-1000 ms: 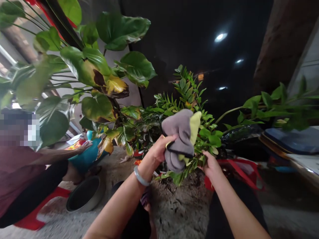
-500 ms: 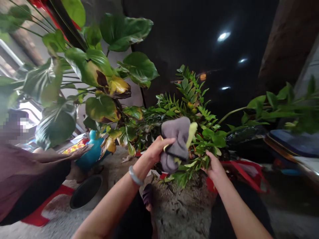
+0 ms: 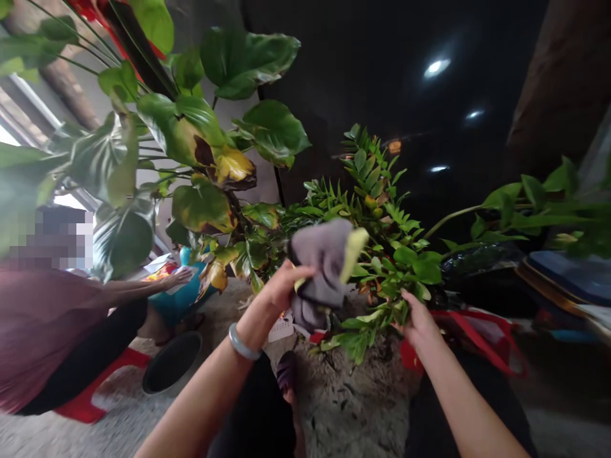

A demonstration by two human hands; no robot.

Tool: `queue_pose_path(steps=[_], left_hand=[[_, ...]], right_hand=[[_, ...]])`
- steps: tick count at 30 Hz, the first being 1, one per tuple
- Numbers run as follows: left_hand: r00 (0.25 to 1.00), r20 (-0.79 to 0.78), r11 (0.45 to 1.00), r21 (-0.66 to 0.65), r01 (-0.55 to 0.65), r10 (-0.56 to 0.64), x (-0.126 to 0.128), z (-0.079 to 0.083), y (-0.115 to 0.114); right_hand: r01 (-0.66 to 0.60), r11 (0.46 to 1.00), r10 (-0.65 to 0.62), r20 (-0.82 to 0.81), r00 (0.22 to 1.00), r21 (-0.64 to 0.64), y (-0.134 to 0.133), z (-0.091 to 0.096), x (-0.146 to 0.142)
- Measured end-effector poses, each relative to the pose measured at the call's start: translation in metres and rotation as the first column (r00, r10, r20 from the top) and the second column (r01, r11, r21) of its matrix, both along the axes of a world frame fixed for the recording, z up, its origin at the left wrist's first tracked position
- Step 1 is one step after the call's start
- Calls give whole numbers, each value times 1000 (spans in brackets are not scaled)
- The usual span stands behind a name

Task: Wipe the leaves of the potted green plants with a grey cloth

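1. Head view: the left hand is clamped on a blurred, folded grey-and-yellow fabric cloth, centre, hiding most fingers.
2. The right hand, right of it, grips a green leafy branch, fingers partly hidden.
3. Left: a seated person, cut off.

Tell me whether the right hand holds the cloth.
No, the left hand holds the cloth; the right hand grips leaves.
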State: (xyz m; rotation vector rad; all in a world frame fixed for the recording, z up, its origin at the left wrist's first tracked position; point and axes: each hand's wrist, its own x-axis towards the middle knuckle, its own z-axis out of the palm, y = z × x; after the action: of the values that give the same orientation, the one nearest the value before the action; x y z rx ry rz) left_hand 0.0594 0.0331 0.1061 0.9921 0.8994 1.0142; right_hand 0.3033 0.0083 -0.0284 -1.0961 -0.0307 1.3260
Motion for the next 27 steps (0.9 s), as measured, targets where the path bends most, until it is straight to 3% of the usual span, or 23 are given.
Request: queue_pose_path(steps=[2, 4, 6, 8, 10, 11, 13, 15, 17, 18, 20, 21, 24, 25, 27], left_hand=[[960, 164, 972, 27, -233, 226, 0, 4, 18], [932, 181, 948, -17, -317, 314, 3, -11, 22], [969, 39, 962, -141, -234, 242, 4, -38, 10], [994, -100, 942, -334, 0, -36, 0, -64, -11], [977, -104, 915, -379, 135, -187, -9, -71, -29], [977, -90, 924, -351, 152, -195, -14, -67, -34], [996, -41, 966, -249, 71, -84, -24, -44, -31], [991, 76, 982, -160, -100, 113, -32, -15, -15], [930, 215, 953, -121, -278, 298, -35, 1, 2], [898, 251, 932, -126, -340, 362, -34, 2, 8], [890, 205, 909, -189, -372, 407, -30, -14, 8], [917, 134, 910, -241, -337, 375, -27, -28, 2], [994, -40, 909, -401, -112, 104, -24, -66, -26], [998, -41, 914, -400, -66, 54, -26, -71, -34], [999, -8, 939, -341, -38, 38, -34, -63, -39]], right_hand=[[4, 1000, -4, 7, 1000, -16, 1, 1, -1], [13, 1000, -13, 8, 1000, -20, 2, 2, -4], [24, 1000, -24, 4, 1000, -16, 2, 3, -6], [41, 999, -41, 0, 999, -8, 0, 4, -7], [58, 998, -58, 0, 998, -10, -1, 5, -6], [63, 998, -63, 0, 998, -12, -2, 6, -5], [62, 998, -62, 3, 998, -17, -3, 7, -4], [57, 998, -57, 6, 998, -17, -3, 10, -4], [63, 998, -63, 8, 998, -23, -2, 12, -6], [67, 997, -67, 6, 998, -25, -2, 13, -8], [73, 997, -73, -3, 997, -24, 0, 14, -11], [74, 997, -75, -8, 997, -21, 0, 13, -12], [73, 997, -73, -15, 997, -7, 0, 10, -12], [74, 997, -74, -13, 997, -6, 0, 8, -11], [75, 997, -75, -3, 997, -6, -1, 6, -8]])
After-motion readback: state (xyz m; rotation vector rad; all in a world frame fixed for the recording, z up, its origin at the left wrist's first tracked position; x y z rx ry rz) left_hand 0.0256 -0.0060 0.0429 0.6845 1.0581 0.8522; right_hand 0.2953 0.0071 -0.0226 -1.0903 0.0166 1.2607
